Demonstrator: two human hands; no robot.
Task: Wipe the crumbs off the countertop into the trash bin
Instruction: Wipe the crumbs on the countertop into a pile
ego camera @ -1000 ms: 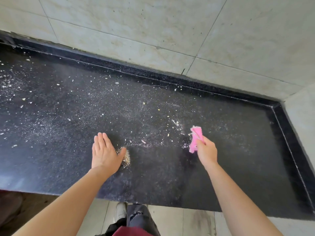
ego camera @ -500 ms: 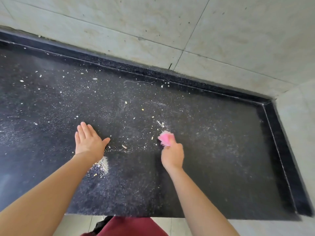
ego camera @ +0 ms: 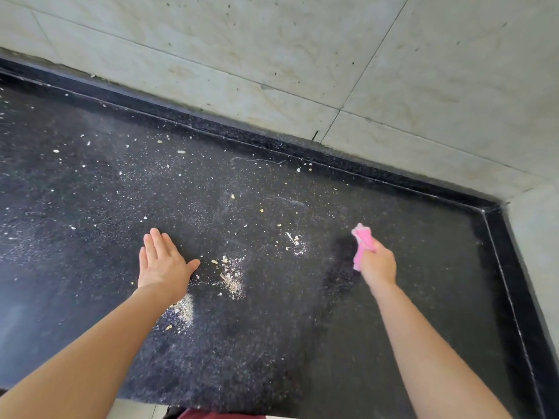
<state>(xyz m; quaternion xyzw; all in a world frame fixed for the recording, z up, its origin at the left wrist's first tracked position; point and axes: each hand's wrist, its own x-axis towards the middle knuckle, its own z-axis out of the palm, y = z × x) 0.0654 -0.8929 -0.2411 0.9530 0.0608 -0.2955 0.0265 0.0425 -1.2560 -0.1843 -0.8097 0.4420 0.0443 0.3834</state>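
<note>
Nearest the viewer: front edge of the black countertop (ego camera: 272,373), with a sliver of pale floor and dark red clothing (ego camera: 211,415) just below it.
Forearms: both bare, reaching up from the bottom corners over the counter.
Crumb pile, near: a small tan heap (ego camera: 184,309) lying just beside the left wrist on its right side.
Crumb pile, middle: a looser streak of flakes (ego camera: 233,276) to the right of the left thumb, apart from the hand.
Left hand (ego camera: 161,264): flat and open, palm down on the stone, fingers together and pointing away, thumb spread toward the crumbs; grasping nothing.
Right hand (ego camera: 378,264): closed in a fist around a pink cloth (ego camera: 363,243), which sticks out above the knuckles; whether the cloth touches the surface cannot be told.
Crumb patch, between the hands: a small whitish cluster (ego camera: 298,243) left of the cloth.
Farther surface: scattered crumbs (ego camera: 121,173) and fine dust, densest toward the left.
Rear border: a raised black lip (ego camera: 272,143) along the back and right sides.
Background: pale tiled wall (ego camera: 272,55) with dark grout lines.
Trash bin: not seen from this viewpoint.
</note>
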